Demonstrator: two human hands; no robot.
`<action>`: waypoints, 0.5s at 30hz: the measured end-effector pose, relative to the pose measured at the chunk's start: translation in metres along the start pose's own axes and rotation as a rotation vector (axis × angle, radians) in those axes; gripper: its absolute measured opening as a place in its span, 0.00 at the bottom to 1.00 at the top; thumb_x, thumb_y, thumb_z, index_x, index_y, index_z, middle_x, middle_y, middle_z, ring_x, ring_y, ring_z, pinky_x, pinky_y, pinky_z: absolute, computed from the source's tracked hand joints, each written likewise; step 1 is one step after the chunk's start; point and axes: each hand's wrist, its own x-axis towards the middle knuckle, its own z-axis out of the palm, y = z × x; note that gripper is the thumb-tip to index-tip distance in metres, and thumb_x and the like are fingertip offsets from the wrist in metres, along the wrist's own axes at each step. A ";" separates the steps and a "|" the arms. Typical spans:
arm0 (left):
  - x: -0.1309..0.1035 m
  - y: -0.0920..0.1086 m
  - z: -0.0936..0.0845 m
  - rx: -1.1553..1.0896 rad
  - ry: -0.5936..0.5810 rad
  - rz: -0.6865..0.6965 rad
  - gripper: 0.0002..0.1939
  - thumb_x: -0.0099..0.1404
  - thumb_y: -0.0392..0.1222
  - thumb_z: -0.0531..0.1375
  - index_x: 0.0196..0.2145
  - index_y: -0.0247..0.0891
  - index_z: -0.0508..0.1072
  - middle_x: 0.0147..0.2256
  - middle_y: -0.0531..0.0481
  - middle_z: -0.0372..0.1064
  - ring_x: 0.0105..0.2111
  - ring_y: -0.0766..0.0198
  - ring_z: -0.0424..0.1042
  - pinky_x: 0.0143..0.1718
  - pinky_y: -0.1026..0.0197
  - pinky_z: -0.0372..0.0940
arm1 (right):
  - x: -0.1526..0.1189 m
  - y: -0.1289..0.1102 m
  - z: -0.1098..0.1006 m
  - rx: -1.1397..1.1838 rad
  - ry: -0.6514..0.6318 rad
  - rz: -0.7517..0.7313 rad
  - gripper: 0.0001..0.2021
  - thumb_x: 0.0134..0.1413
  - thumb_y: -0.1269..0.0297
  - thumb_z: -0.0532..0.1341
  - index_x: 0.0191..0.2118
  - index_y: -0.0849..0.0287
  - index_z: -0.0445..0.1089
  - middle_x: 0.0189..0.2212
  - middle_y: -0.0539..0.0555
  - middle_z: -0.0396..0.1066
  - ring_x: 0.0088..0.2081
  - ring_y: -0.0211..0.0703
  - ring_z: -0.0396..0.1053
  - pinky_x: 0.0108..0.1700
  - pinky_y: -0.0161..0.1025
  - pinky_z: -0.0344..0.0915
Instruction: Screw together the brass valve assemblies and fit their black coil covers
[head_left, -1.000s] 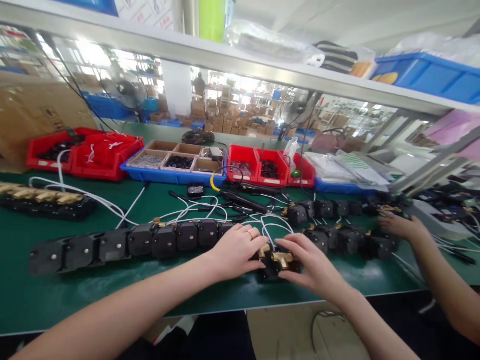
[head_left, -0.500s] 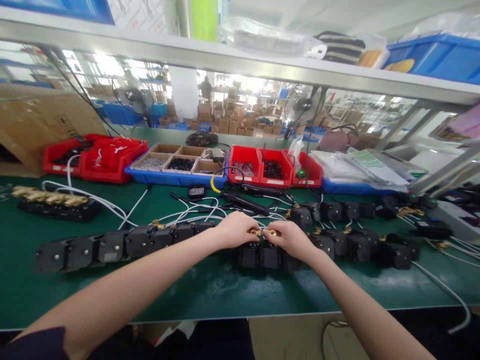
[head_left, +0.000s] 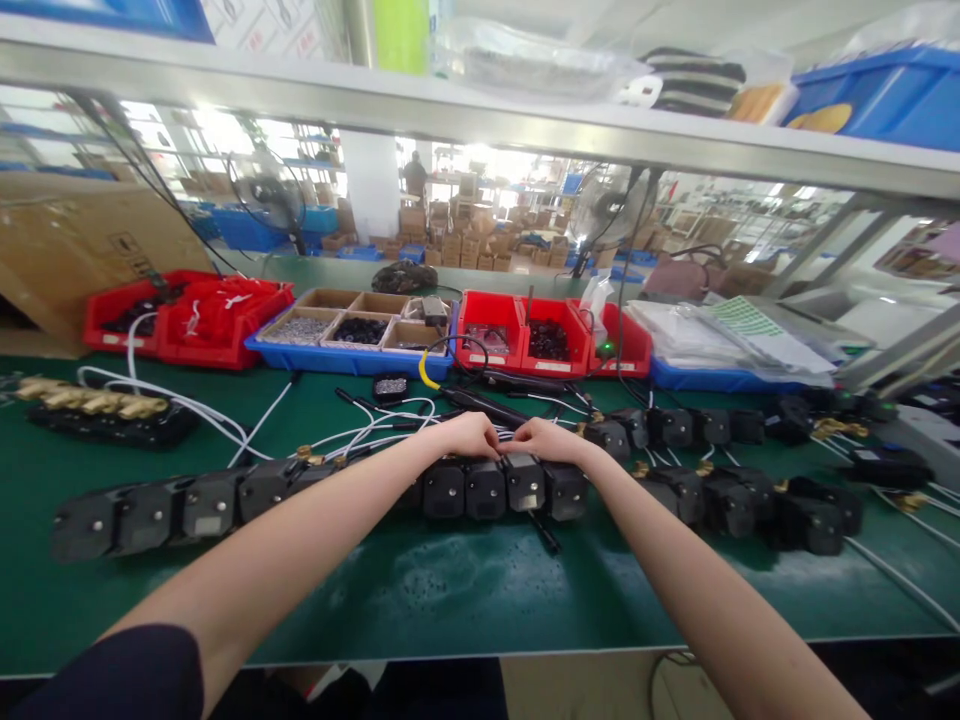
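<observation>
Both hands meet at the back of a row of black square housings on the green bench. My left hand (head_left: 476, 434) has its fingers curled down behind a black housing (head_left: 485, 490). Close beside it, my right hand (head_left: 546, 441) is bent over the back top edge of another housing (head_left: 525, 485) with a pale label. The fingertips nearly touch, and whatever they grip is hidden by the housings and knuckles. A short cable with a black plug (head_left: 546, 533) pokes out in front of the row. White cables (head_left: 375, 425) lie behind my left hand.
Red bins (head_left: 487, 335) and a blue tray (head_left: 352, 358) of small parts line the back. Brass fittings (head_left: 97, 397) lie at the left. More black housings (head_left: 739, 500) with cables are at the right. A metal shelf (head_left: 480, 100) spans above.
The black housings between my hands were tipped toward me and now stand in line with the row. My fingers were on brass fittings; now they are hidden slightly farther back.
</observation>
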 end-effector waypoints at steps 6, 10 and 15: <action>-0.034 0.021 0.000 0.031 0.324 0.078 0.14 0.71 0.44 0.56 0.47 0.35 0.75 0.45 0.44 0.75 0.46 0.58 0.73 0.51 0.56 0.66 | -0.051 0.003 -0.006 0.043 0.475 0.016 0.16 0.68 0.55 0.56 0.44 0.66 0.69 0.40 0.56 0.69 0.44 0.40 0.69 0.51 0.44 0.69; -0.064 0.051 0.026 0.115 0.383 0.137 0.33 0.59 0.56 0.67 0.58 0.38 0.68 0.55 0.42 0.69 0.54 0.50 0.69 0.54 0.52 0.65 | -0.101 0.008 0.011 0.106 0.601 -0.056 0.18 0.68 0.53 0.54 0.52 0.62 0.68 0.48 0.57 0.69 0.50 0.42 0.69 0.55 0.44 0.68; -0.069 0.062 0.060 0.421 0.411 0.064 0.47 0.56 0.34 0.67 0.68 0.28 0.49 0.63 0.29 0.58 0.58 0.42 0.65 0.56 0.43 0.62 | -0.119 -0.003 0.041 0.032 0.565 -0.206 0.45 0.46 0.61 0.72 0.68 0.51 0.52 0.64 0.55 0.54 0.65 0.48 0.55 0.69 0.48 0.55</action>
